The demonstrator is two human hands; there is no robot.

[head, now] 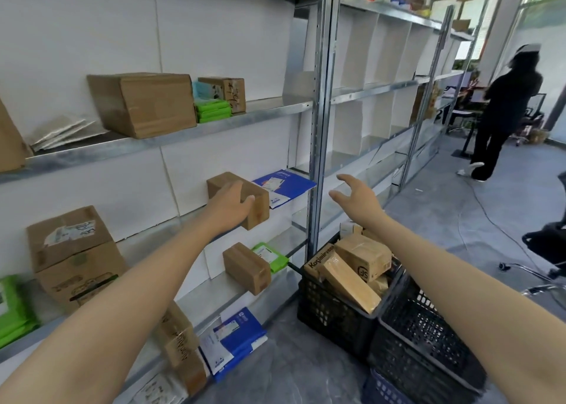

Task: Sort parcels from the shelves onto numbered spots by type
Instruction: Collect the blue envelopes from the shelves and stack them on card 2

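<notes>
The left hand curls its grip round a small cardboard box at the shelf edge. The right hand hangs spread and empty. Held one-handed, the box may slip or drag the adjoining blue mailer off.

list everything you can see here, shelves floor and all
small box: one, brown, middle shelf, under the left hand
other cardboard boxes: several, brown, spread over the shelves
green packets: three groups, green, top, lower and far-left shelves
blue mailers: two groups, blue and white, middle and bottom shelves
envelopes: a few, grey, top shelf at left
crates: two, black, on the floor; the one by the shelving holds more boxes
shelving: metal, grey, along the left
another person: one, dark clothes, far right
left hand: holds the small box, thumb across its front
right hand: spread open, in the air beside the shelving
</notes>
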